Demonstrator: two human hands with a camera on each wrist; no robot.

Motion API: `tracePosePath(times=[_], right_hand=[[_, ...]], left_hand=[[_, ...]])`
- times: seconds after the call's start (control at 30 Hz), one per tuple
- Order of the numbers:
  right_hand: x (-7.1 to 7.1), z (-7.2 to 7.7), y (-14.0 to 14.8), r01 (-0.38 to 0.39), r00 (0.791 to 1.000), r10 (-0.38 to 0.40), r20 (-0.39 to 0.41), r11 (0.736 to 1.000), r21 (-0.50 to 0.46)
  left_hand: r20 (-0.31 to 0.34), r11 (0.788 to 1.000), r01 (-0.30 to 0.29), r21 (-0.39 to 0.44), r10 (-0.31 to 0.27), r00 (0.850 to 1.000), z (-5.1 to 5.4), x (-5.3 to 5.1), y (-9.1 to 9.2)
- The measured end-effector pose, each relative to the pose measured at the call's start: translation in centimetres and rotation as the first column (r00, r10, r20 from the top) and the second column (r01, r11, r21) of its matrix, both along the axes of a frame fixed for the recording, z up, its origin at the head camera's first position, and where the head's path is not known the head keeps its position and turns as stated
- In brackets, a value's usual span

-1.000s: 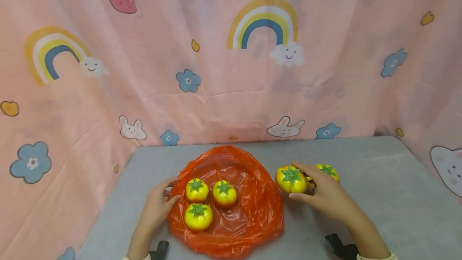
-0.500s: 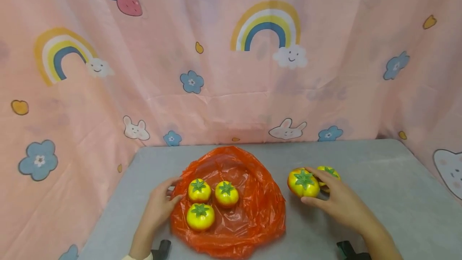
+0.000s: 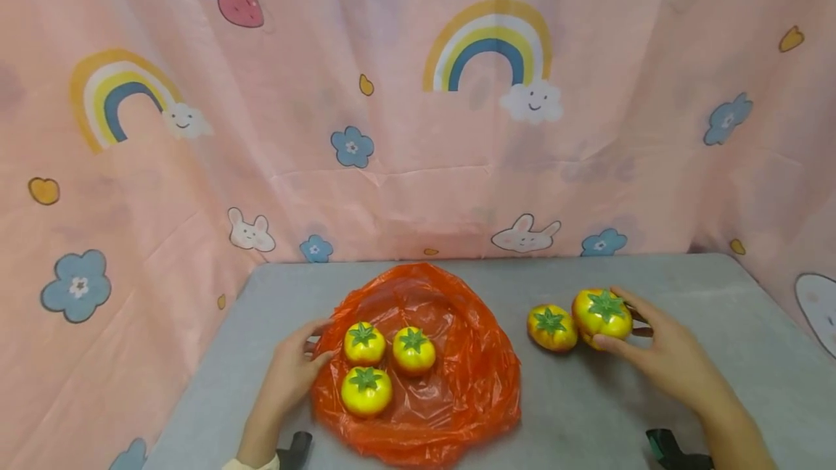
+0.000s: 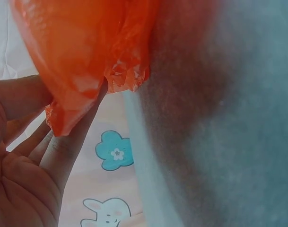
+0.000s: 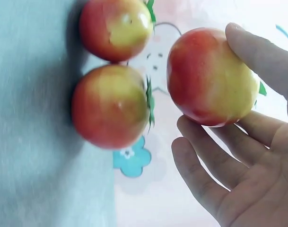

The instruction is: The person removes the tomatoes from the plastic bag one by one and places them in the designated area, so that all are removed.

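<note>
My right hand (image 3: 669,354) holds a yellow-and-red tomato (image 3: 602,316) with a green star-shaped top, between thumb and fingers. In the right wrist view this tomato (image 5: 212,78) is raised off the table, apart from two more. One of those, a smaller tomato (image 3: 551,328), shows to its left in the head view; the other is mostly hidden behind the held one. At the left, my left hand (image 3: 290,365) pinches the edge of an orange plastic bag (image 3: 473,383); its folded rim (image 4: 70,106) lies between thumb and finger. Three tomatoes (image 3: 366,392) sit on the spread bag's left half.
All this stands on a grey table (image 3: 705,303). A pink curtain (image 3: 405,201) with rainbows, rabbits and flowers hangs behind and at the sides. Dark wrist-mounted pieces (image 3: 675,452) show below both hands.
My right hand has carried its tomato rightward, away from the bag and over the other loose ones, uncovering one of them. The left hand keeps its place at the bag's edge.
</note>
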State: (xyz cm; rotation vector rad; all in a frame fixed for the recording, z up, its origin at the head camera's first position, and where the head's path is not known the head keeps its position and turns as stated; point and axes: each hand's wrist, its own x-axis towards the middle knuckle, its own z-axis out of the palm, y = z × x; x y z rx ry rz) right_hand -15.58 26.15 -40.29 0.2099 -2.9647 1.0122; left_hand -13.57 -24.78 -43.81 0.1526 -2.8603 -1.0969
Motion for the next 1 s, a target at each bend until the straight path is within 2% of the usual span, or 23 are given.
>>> tracePosePath(times=[0.37,0.7,1.0], right_hand=[[-0.8,-1.1,2.7,0.077,0.997,-0.078,0.019,0.996,0.032],[-1.5,-1.7,4.4,0.125,0.991,-0.127,0.043,0.991,0.038],[-2.0,-2.5,6.1,0.195,0.972,-0.201,0.124,0.979,0.061]], left_hand=[[-0.015,1.000,0.017,-0.012,-0.017,1.000,-0.6,-0.2,0.2],[-0.001,1.000,0.003,-0.014,-0.003,1.000,0.0,-0.1,0.0],[-0.007,1.000,0.014,-0.025,-0.015,1.000,-0.3,-0.1,-0.1]])
